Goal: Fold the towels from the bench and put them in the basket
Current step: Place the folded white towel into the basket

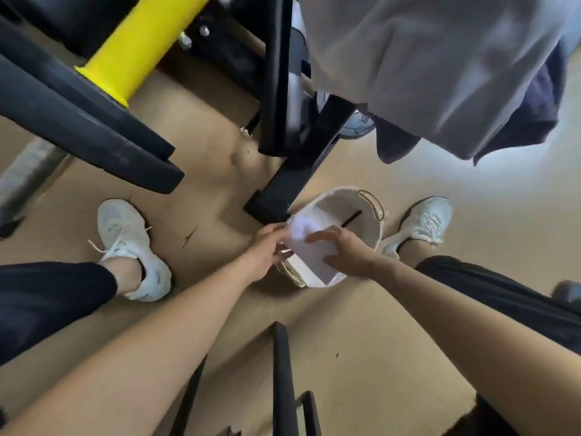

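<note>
A folded white towel (306, 243) is held over the near side of a round white basket (361, 202) that stands on the floor between my feet. My left hand (267, 250) grips the towel's left edge, fingers curled round it. My right hand (345, 250) holds the towel's right side, with fingers over its top and the thumb below. A rope handle (374, 204) shows on the basket's far rim. The basket's near part is hidden by the towel and my hands.
A black bench frame with a foot (276, 196) stands just behind the basket, next to a yellow roller pad (138, 48). Another person in grey clothes (440, 67) stands at the upper right. My white shoes (132, 247) flank the basket. Black metal bars (283, 379) lie near me.
</note>
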A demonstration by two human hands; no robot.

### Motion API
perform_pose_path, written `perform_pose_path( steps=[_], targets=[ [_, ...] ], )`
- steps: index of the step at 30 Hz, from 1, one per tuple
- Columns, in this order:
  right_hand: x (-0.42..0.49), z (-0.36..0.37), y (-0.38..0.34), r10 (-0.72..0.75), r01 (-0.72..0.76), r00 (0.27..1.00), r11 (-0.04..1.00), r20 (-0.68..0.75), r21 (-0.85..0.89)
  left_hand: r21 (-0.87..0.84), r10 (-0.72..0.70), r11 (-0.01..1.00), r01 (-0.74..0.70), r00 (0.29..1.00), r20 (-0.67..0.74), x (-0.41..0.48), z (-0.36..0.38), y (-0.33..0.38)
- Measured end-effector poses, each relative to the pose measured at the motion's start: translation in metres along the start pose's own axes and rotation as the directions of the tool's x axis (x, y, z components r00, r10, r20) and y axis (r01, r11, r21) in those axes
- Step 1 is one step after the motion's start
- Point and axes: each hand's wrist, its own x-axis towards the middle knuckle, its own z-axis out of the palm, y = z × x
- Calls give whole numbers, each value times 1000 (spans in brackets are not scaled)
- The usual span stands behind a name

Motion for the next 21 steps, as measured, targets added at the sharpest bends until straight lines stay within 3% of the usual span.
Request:
perform_pose_path(
  steps=[4,7,9,16,21],
  targets=[
    [23,25,25,81,-79,996,996,-42,33,170,31,985,30,937,-347,17,-4,-42],
    [29,49,39,188,-178,981,972,-52,153,241,-109,954,180,953,-282,23,-3,-74],
    [30,65,43,225,-211,973,954,-44,214,268,-152,943,199,971,-185,27,0,-82],
    [39,94,23,213,-198,977,937,-21,289,304,-37,946,113,968,-246,27,-15,-65],
    [45,121,-5,235,-212,972,898,-14,385,480,106,878,-2,976,-191,14,-47,-45]
  ],
)
